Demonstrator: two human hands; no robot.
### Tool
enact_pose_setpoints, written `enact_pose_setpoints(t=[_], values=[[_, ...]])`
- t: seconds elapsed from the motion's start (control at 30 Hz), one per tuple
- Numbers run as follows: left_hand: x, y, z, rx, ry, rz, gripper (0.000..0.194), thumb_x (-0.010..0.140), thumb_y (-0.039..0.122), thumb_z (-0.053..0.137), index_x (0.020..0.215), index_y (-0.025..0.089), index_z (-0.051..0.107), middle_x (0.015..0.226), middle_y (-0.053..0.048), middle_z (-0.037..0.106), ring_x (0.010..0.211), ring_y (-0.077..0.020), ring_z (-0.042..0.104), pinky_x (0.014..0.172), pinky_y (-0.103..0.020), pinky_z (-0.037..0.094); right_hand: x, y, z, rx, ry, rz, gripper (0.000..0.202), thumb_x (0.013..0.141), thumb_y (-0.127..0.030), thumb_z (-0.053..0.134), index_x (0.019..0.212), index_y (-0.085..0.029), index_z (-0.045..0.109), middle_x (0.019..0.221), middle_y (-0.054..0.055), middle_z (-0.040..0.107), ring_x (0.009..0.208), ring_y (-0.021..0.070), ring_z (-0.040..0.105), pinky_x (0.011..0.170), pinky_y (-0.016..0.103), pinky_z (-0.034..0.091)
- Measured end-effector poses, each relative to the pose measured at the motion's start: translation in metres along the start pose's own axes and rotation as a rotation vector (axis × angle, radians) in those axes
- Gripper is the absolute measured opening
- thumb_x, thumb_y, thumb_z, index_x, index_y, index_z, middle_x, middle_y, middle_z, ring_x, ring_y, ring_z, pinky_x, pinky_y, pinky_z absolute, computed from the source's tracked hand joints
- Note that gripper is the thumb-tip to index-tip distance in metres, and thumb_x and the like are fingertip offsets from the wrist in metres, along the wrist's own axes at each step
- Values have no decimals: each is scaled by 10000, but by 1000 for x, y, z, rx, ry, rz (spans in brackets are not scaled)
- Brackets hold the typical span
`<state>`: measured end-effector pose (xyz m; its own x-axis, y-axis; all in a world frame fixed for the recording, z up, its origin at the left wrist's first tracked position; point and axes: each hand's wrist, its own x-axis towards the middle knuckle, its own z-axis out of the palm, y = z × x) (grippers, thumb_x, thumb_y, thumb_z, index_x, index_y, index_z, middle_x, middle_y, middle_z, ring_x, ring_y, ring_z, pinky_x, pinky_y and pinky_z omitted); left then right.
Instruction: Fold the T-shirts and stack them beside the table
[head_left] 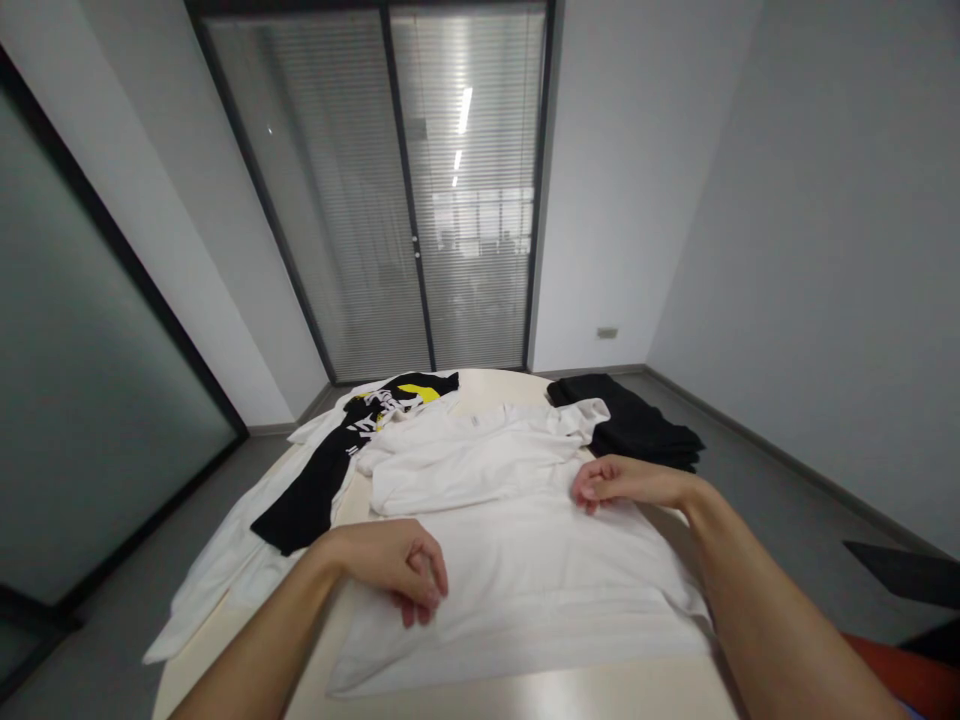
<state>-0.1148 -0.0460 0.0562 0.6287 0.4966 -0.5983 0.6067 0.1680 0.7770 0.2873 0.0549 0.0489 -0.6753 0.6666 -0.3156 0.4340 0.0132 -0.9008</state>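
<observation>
A white shirt (525, 565) lies spread on the pale table (517, 697), its collar toward the far side and its hem toward me. A crosswise fold runs across its middle. My left hand (405, 568) is over the shirt's left part, fingers curled inward; whether they pinch any cloth is hidden. Over the right part, near the fold, is my right hand (604, 482), its fingers also curled, with fingertips close to the fabric. Nothing can be made out within either hand.
Black clothing with white and yellow print (322, 485) lies over white garments (225, 540) along the table's left side. A folded black stack (634, 425) sits at the back right. Beyond the table are glass doors (480, 250); something orange (907, 680) shows at lower right.
</observation>
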Motion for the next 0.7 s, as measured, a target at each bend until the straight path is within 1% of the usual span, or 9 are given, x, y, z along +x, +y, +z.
enact_pose_setpoints(t=[0.1,0.2,0.27,0.33,0.43,0.53,0.6,0.67,0.7], values=[[7,12,16,161,86,60,516,572,546,878,931,205,730,779,-1,726,621,-137,633,567,-216,444,4,2,1,5,-50,23,418,700,-477,817,919,-132,734,882,58,714,769,141,630,726,252,474],[9,25,33,399,260,112,454,608,503,869,943,227,736,786,20,722,665,-141,622,577,-217,406,7,0,5,-7,-98,58,440,662,-461,842,945,-137,747,876,53,720,753,131,628,728,243,489],[10,30,42,514,327,146,390,656,452,851,965,247,733,782,35,725,694,-142,627,610,-222,393,8,-3,9,-24,-120,96,471,632,-465,858,958,-142,752,862,49,722,744,131,637,716,236,497],[12,31,47,553,311,164,359,684,383,837,1007,266,731,787,46,729,711,-143,636,636,-224,395,9,-9,14,-46,-142,120,493,602,-462,872,963,-148,755,848,44,723,753,139,651,710,232,502],[15,29,49,506,208,206,326,693,334,827,1006,277,756,769,46,724,665,-139,623,616,-223,406,9,-21,24,-90,-189,123,466,598,-447,868,951,-163,760,838,36,731,751,144,660,679,223,496],[16,24,48,398,62,231,301,675,425,841,931,274,796,697,34,704,571,-133,576,562,-227,407,12,-31,38,-129,-239,147,429,611,-426,855,947,-177,761,823,24,735,707,126,654,613,197,465],[16,22,48,329,-31,205,309,709,485,807,930,269,807,695,16,713,559,-144,587,554,-234,422,15,-37,49,-153,-274,168,438,595,-429,862,938,-177,757,794,15,729,667,114,646,569,180,445],[16,23,48,302,-28,185,319,777,488,745,992,259,800,736,-9,733,579,-164,620,562,-244,448,18,-41,61,-169,-308,191,469,573,-457,872,922,-172,745,758,7,717,624,107,638,538,173,442],[16,24,48,330,37,197,325,803,470,722,1039,255,787,771,-20,741,613,-176,639,590,-252,468,19,-43,65,-172,-323,208,487,562,-476,876,913,-170,736,739,2,709,603,105,635,527,172,448]])
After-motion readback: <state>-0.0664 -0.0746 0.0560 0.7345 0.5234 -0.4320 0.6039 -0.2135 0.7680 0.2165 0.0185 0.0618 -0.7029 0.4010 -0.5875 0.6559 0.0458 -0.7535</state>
